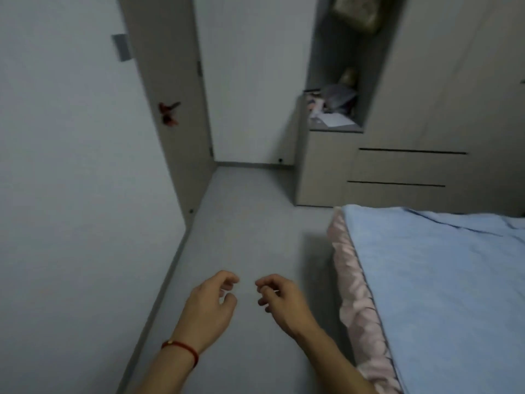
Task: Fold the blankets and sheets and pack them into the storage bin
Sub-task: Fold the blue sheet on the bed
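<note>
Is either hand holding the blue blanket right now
No, the left hand and right hand hang loosely curled over the floor, apart from the blue blanket on the bed.

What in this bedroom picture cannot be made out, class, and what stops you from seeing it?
- Blue blanket, head view: cut off by the right and bottom edges, so its full extent is unknown.
- Pink sheet: mostly hidden under the blanket.
- Storage bin: none in view.
- Items in the cabinet niche: too blurred and dim to identify.
- Red thing on the door: too small.

Home bedroom: bed (443,280), wardrobe (426,109).
</note>
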`<state>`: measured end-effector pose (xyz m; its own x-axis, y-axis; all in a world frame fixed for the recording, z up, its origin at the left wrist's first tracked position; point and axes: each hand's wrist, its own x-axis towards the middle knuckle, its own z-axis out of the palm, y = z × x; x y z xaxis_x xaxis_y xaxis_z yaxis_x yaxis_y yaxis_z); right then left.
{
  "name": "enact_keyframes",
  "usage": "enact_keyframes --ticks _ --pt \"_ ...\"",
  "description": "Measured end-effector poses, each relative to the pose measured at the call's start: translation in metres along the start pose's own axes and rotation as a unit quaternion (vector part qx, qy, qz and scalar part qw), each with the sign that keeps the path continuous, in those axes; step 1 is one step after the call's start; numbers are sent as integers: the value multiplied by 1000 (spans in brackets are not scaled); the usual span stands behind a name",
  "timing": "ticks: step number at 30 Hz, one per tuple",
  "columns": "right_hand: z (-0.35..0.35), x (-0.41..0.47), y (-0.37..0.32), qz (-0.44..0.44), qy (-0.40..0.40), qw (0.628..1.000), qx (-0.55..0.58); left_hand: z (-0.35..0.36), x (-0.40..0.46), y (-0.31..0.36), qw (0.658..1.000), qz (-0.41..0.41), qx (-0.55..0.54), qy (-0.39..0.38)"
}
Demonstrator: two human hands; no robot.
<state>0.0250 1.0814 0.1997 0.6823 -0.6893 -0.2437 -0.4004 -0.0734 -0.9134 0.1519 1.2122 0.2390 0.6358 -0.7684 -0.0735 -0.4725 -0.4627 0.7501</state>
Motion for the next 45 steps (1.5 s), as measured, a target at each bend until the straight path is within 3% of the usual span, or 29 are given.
enact_keyframes --ticks 7,12,23,36,40,45 --pt "-174 44 56 71 153 984 62 125 133 138 984 84 15 -156" --pt "-276 51 102 150 287 941 100 212 192 206 959 120 23 -257" --pt "-361 133 133 249 412 866 139 321 351 283 902 196 27 -383" --pt "-427 350 107 289 543 764 195 391 623 376 798 328 49 -504" --pt "-496 436 126 277 606 709 232 452 701 427 766 373 60 -520" --pt "-584 519 146 262 621 688 271 526 779 487 729 409 126 -535"
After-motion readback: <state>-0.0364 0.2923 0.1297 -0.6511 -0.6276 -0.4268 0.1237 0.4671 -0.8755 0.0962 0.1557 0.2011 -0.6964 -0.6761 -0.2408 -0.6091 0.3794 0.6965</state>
